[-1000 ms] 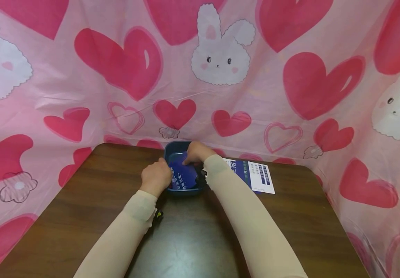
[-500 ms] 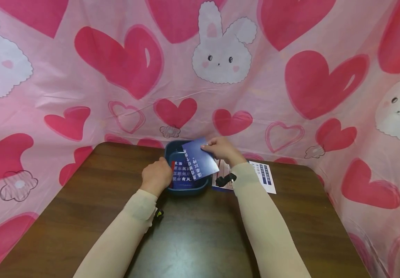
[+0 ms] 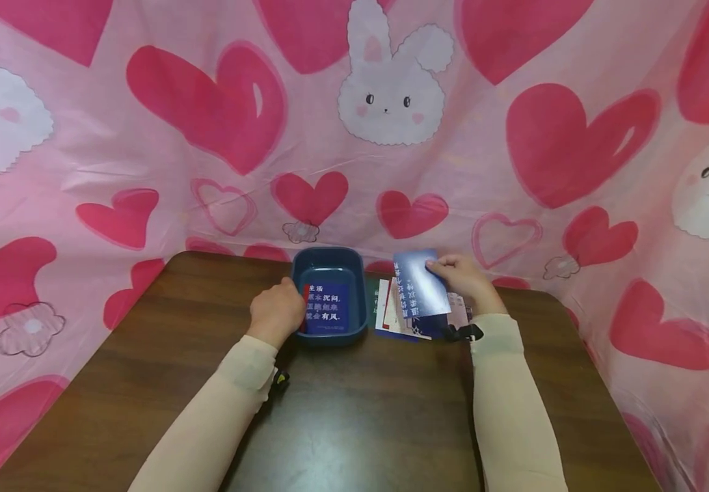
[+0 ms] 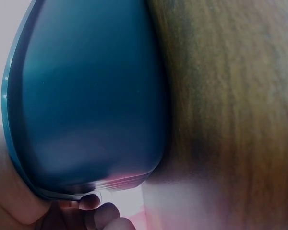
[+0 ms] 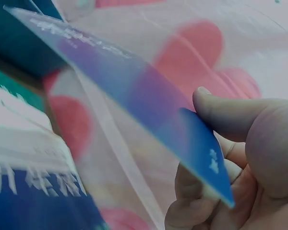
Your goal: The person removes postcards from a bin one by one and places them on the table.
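Observation:
My right hand (image 3: 467, 280) pinches a blue card (image 3: 418, 283) with white lettering between thumb and fingers. In the head view the card overlaps a spread of other cards (image 3: 386, 311) lying on the table right of the bin. In the right wrist view the thumb presses one face of the blue card (image 5: 149, 100) and the fingers curl behind it. My left hand (image 3: 277, 312) grips the left rim of a dark teal plastic bin (image 3: 360, 301). Another blue card (image 3: 325, 307) with white lettering lies inside the bin. The left wrist view shows the bin's outer wall (image 4: 91, 96) up close, with fingertips at its rim.
The brown wooden table (image 3: 360, 410) reaches to a pink curtain (image 3: 237, 137) printed with hearts and rabbits, hanging right behind the bin and along both sides. The bin stands near the table's back edge.
My right hand has lifted the blue card out of the bin and carried it right, over the spread cards. Another card shows in the bin. My left hand keeps its place.

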{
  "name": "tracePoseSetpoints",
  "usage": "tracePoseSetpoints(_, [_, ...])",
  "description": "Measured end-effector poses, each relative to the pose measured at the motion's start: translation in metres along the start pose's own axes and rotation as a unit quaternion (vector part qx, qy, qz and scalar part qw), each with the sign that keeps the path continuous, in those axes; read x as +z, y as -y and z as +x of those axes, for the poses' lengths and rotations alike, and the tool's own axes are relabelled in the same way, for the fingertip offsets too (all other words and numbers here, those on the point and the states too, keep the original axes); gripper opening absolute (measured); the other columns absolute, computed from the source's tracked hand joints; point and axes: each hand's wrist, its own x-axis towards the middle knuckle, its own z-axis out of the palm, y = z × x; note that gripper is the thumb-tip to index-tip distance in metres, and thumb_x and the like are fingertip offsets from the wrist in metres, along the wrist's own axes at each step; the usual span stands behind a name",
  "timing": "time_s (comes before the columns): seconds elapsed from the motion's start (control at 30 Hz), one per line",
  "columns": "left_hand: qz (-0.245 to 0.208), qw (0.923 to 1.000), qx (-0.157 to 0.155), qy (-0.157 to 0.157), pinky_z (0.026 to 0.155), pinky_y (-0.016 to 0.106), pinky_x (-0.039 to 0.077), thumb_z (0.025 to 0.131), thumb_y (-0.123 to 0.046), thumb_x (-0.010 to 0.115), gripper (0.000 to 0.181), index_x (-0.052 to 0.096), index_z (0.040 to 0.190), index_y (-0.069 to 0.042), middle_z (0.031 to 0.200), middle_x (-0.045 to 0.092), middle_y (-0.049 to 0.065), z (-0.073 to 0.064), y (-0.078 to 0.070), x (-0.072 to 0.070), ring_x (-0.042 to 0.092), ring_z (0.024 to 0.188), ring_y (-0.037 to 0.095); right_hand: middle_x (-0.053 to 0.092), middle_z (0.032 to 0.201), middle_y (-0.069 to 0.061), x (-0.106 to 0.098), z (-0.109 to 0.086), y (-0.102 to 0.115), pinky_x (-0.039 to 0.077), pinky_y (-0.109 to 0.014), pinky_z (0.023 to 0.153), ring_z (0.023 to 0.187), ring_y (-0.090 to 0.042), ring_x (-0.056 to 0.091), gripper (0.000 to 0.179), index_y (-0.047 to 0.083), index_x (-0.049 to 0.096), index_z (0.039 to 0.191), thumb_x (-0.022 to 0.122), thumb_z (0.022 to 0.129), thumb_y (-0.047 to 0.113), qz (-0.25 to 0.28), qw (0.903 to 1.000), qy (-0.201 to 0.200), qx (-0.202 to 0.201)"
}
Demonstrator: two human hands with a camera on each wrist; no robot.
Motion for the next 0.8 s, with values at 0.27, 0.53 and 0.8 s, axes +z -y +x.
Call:
tracePoseSetpoints(0.27, [0.001, 1.0, -0.001, -0.002, 0.084, 0.063, 0.069, 0.111, -0.038, 0.059, 0.052, 0.056, 0.14, 0.005, 0.116, 0.078, 0.027, 0.008, 0.008, 0.004, 0.078, 0.098, 0.045, 0.062, 0.096, 0.002, -0.041, -0.012, -0.018, 0.055, -0.028, 0.076, 0.091, -0.019, 0.058, 0.046, 0.0, 0.074, 0.117, 0.077, 0.109, 0.045, 0.025, 0.9988, -0.027, 0.032])
tracePoseSetpoints(0.53, [-0.003, 1.0, -0.002, 0.002, 0.085, 0.064, 0.069, 0.111, -0.035, 0.059, 0.05, 0.056, 0.14, 0.005, 0.117, 0.077, 0.028, 0.001, 0.001, -0.002, 0.077, 0.098, 0.045, 0.07, 0.134, -0.02, -0.075, -0.019, -0.059, 0.064, -0.027, 0.084, 0.108, -0.027, 0.069, 0.067, 0.0, 0.067, 0.151, 0.066, 0.113, 0.054, -0.021, 0.9941, -0.026, 0.104])
tracePoseSetpoints(0.8, [-0.001, 0.9999, 0.003, 0.01, 0.083, 0.062, 0.069, 0.112, -0.036, 0.058, 0.05, 0.055, 0.139, 0.006, 0.113, 0.077, 0.027, 0.001, -0.002, -0.003, 0.076, 0.093, 0.043, 0.072, 0.133, -0.018, -0.089, -0.023, -0.092, 0.064, -0.032, 0.09, 0.111, -0.028, 0.068, 0.067, 0.0, 0.068, 0.15, 0.067, 0.112, 0.055, -0.023, 0.988, -0.021, 0.151])
